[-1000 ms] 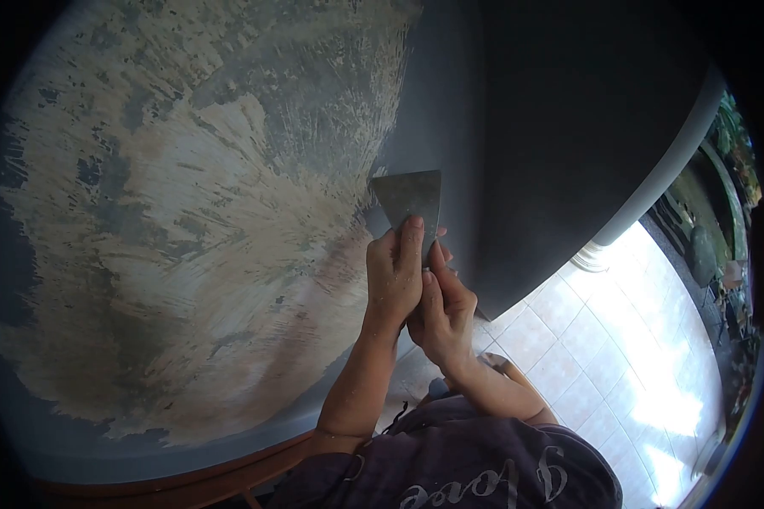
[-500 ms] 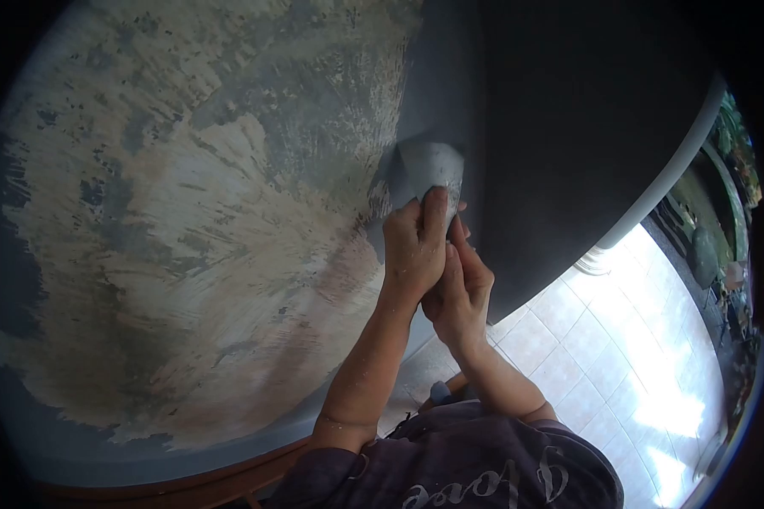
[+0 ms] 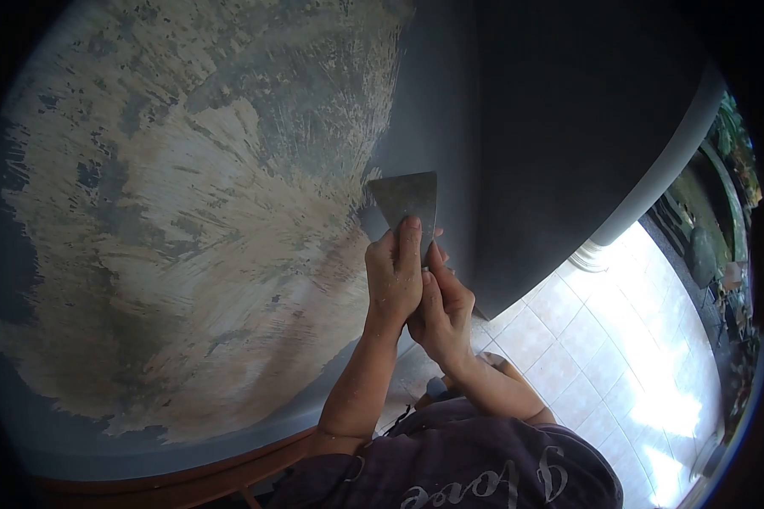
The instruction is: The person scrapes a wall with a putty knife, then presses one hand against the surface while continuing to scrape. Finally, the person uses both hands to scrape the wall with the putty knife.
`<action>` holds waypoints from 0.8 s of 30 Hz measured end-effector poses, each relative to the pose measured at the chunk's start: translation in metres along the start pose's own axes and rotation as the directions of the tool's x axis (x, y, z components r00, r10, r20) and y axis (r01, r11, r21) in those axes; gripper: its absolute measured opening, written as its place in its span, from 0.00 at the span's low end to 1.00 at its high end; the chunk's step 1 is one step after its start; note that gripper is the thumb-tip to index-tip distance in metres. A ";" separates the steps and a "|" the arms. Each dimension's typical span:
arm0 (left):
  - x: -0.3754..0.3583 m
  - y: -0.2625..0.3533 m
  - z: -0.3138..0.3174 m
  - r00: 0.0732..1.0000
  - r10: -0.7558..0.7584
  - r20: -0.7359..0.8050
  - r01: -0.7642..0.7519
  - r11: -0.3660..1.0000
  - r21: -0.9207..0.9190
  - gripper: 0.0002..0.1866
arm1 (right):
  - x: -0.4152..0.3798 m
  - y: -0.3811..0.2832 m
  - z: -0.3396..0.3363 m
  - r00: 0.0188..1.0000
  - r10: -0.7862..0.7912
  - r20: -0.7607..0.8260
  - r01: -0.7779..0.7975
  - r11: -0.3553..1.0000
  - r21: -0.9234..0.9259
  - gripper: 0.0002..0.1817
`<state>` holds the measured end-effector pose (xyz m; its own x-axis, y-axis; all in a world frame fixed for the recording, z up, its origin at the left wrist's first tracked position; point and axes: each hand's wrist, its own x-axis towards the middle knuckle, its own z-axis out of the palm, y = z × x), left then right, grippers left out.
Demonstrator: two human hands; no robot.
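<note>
A flat metal scraper [image 3: 410, 197] with a wide blade is against or close to the grey wall, at the right border of a large scraped patch [image 3: 204, 246]. My left hand [image 3: 395, 276] is closed on it, with the thumb on the lower blade. Just below and to the right, my right hand [image 3: 443, 316] closes round the lower part of the same tool. The handle is mostly hidden by my fingers. White specks dot my left hand and forearm.
To the right, a dark wall surface [image 3: 560, 144] meets the patched wall at a corner. Pale floor tiles [image 3: 586, 365] lie at lower right, with plants and rocks [image 3: 705, 254] beyond. A reddish-brown wooden edge [image 3: 187, 488] runs along the bottom left.
Both hands and the scraper have moved down and slightly left. The blade has changed angle and now looks darker, with its wide edge more visible.
</note>
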<state>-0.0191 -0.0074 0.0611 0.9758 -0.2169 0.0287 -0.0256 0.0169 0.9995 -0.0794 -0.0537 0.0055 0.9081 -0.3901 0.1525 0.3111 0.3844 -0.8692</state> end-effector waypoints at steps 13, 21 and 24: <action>0.016 0.000 0.005 0.997 0.078 0.013 -0.079 0.993 0.090 0.27 | 0.016 -0.002 -0.002 0.999 -0.001 -0.035 0.000 1.000 -0.018 0.23; 0.003 0.001 0.007 0.999 0.041 0.001 -0.040 0.998 0.053 0.26 | 0.005 -0.011 -0.001 0.999 0.045 0.012 -0.046 0.990 0.134 0.22; 0.000 -0.010 0.004 1.000 0.004 0.008 -0.004 1.000 0.014 0.26 | -0.001 -0.005 -0.003 0.997 0.072 0.014 -0.074 0.988 0.138 0.22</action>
<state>-0.0201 -0.0117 0.0514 0.9739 -0.2243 0.0331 -0.0329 0.0045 0.9994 -0.0832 -0.0580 0.0081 0.9322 -0.3491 0.0958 0.2789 0.5236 -0.8050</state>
